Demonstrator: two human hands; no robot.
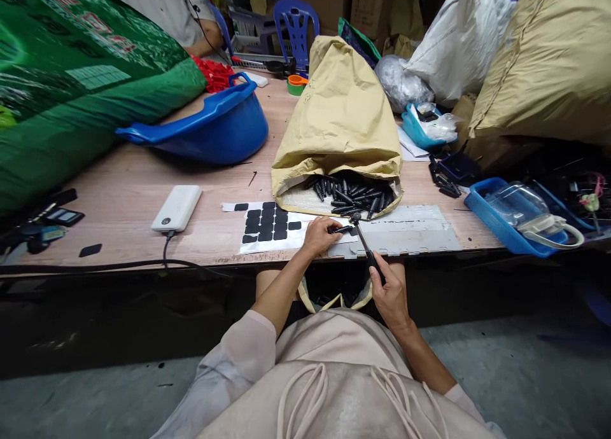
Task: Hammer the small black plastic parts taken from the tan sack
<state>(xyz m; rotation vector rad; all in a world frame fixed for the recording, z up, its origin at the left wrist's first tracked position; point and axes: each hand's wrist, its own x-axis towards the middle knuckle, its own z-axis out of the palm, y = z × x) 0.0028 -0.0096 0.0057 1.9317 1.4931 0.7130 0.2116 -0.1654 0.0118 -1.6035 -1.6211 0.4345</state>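
Note:
My left hand (319, 235) is closed on a small black plastic part (342, 229), pinned on a grey metal plate (405, 238) at the table's front edge. My right hand (389, 294) grips the handle of a small hammer (365, 245), whose head rests on or just above that part. Behind them a tan paper sack (341, 118) lies open toward me, with several black parts (353, 196) spilling from its mouth. A white sheet with black square pads (268, 226) lies left of my left hand.
A white power bank (177, 207) with a cable sits to the left. Further off are a tilted blue basin (210, 127), a large green sack (71, 89), a blue tray (515, 226) at right, and other bags behind. Another person's arm (203, 44) shows at the far side.

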